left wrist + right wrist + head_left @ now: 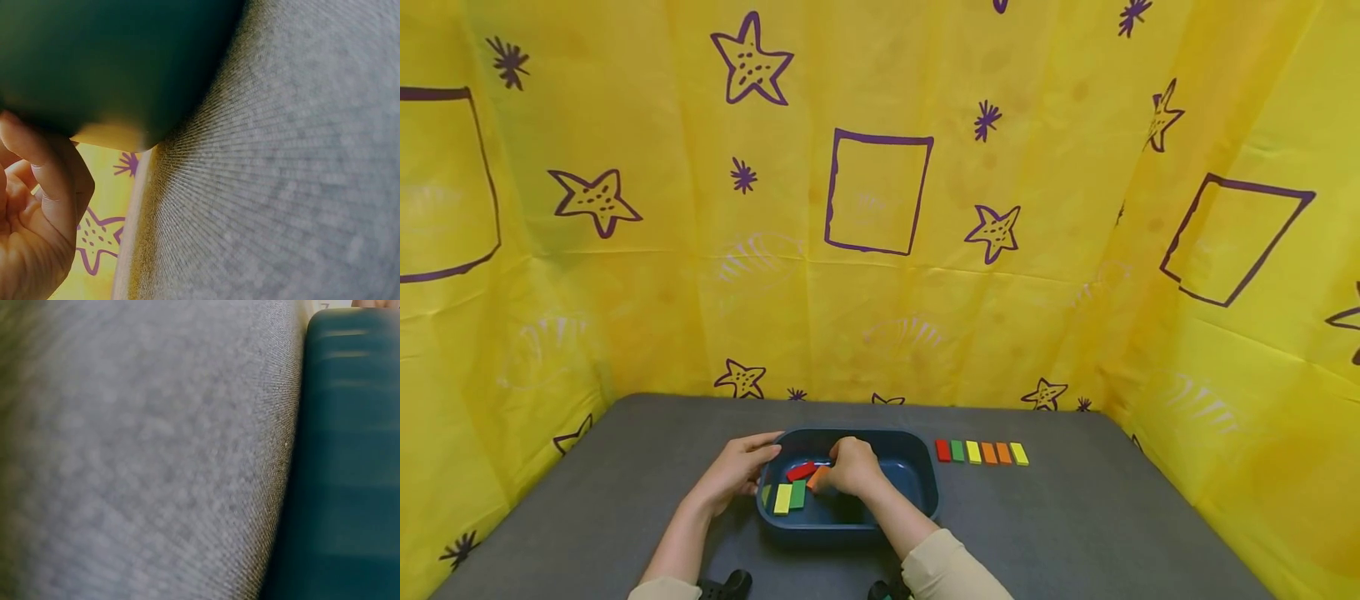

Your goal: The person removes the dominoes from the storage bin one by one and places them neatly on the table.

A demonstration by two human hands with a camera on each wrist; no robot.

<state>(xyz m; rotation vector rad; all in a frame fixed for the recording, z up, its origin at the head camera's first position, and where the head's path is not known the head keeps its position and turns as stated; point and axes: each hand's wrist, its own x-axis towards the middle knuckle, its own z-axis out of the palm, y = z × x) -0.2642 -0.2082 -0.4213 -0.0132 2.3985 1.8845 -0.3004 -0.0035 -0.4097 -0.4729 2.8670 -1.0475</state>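
A: Where is the bin?

B: The dark blue bin (927, 498) stands on the grey tabletop (1075, 533), about midway between its left and right edges. It is a smooth, shallow rectangle with rounded corners, glossy inside.

A: And the pieces in it?

B: Small, flat, plain oblongs in bright colours, gathered toward the bin's left end. A yellow block (782, 499) and a green block (797, 493) lie side by side near its near left corner; a red block (800, 472) lies aslant beyond them, and an orange block (817, 477) lies tilted to their right.

A: What are the hands doing?

B: The left hand (732, 471) holds the bin's left end, thumb at the rim, other fingers about the outer wall. The right hand (855, 468) dips into the bin, fingers bent down at the orange block. I cannot tell whether they are clamped on it.

A: Anything outside the bin?

B: Right of it, toward the tabletop's far right corner, a neat row of blocks (988, 453) stands slightly apart from one another: red, green, yellow, orange, orange, yellow.

A: And behind?

B: Past the tabletop's far edge hangs a yellow curtain (880, 300), with purple outlined stars and squares
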